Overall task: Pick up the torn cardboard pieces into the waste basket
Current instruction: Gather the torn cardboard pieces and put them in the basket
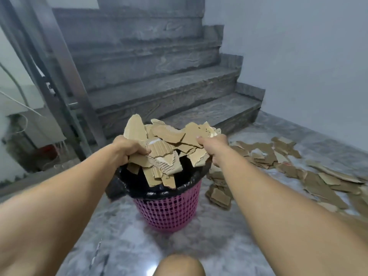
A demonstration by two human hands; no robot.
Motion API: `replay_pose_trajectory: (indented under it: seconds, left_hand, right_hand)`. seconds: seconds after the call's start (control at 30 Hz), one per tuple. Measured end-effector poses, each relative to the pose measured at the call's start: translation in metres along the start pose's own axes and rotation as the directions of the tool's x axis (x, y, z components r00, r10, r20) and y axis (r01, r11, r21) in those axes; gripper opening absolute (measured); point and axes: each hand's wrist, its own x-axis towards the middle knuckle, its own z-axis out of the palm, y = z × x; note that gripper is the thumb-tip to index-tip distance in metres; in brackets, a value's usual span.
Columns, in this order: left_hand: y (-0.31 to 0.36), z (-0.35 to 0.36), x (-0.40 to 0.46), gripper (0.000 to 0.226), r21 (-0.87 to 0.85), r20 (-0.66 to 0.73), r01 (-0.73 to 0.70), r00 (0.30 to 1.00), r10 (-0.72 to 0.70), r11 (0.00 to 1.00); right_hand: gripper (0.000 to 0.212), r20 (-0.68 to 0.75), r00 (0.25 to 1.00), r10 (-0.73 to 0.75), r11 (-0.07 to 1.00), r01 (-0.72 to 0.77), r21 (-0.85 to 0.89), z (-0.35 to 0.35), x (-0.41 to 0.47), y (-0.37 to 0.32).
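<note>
My left hand [127,148] and right hand [212,145] grip a cardboard bunch [169,140] over the bin [169,208], but lots of pieces [294,172] wait on the right.

Stairs [159,84]: grey stone – rising behind, toward the left.
Railing [65,62]: metal posts, left side.
Wall [308,56]: pale, plain – right side.
Floor [129,246]: grey marbled tile.

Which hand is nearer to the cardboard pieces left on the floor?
Right. The right hand holds the bundle over the basket, beside the floor pieces; the left hand grips the bundle's far side.
</note>
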Motion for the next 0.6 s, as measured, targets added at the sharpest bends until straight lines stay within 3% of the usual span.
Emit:
replay_pose_trajectory:
  seconds: [0.17, 0.27, 0.33, 0.43, 0.53, 0.6]
  left_hand:
    - [-0.040, -0.010, 0.015, 0.076, 0.035, 0.170, 0.115, 0.978, -0.119, 0.993]
    - [-0.048, -0.002, 0.017, 0.041, 0.116, 0.200, 0.115, 0.970, -0.137, 0.987]
    - [-0.048, 0.004, 0.023, 0.049, 0.204, 0.189, 0.088, 0.974, -0.128, 0.975]
    - [-0.042, 0.020, 0.025, 0.061, 0.290, 0.130, -0.026, 0.991, -0.012, 0.957]
    - [-0.030, 0.055, 0.021, 0.034, 0.295, 0.128, -0.163, 0.983, 0.130, 0.942]
    - [-0.019, 0.082, 0.014, 0.028, 0.279, 0.142, -0.250, 0.966, 0.218, 0.927]
  right_hand:
    - [0.055, 0.142, 0.984, 0.107, 0.992, -0.096, -0.080, 0.036, -0.004, 0.013]
    - [0.054, 0.106, 0.989, 0.106, 0.990, -0.095, -0.102, 0.031, 0.001, 0.022]
    - [0.047, 0.116, 0.987, 0.115, 0.991, -0.105, -0.084, 0.020, 0.001, 0.024]
    - [0.040, 0.126, 0.984, 0.129, 0.991, -0.124, -0.042, -0.005, -0.003, 0.027]
    - [0.037, 0.085, 0.985, 0.151, 0.987, -0.147, -0.057, -0.046, -0.006, 0.037]
    - [0.037, 0.070, 0.982, 0.174, 0.982, -0.168, -0.081, -0.075, -0.008, 0.046]
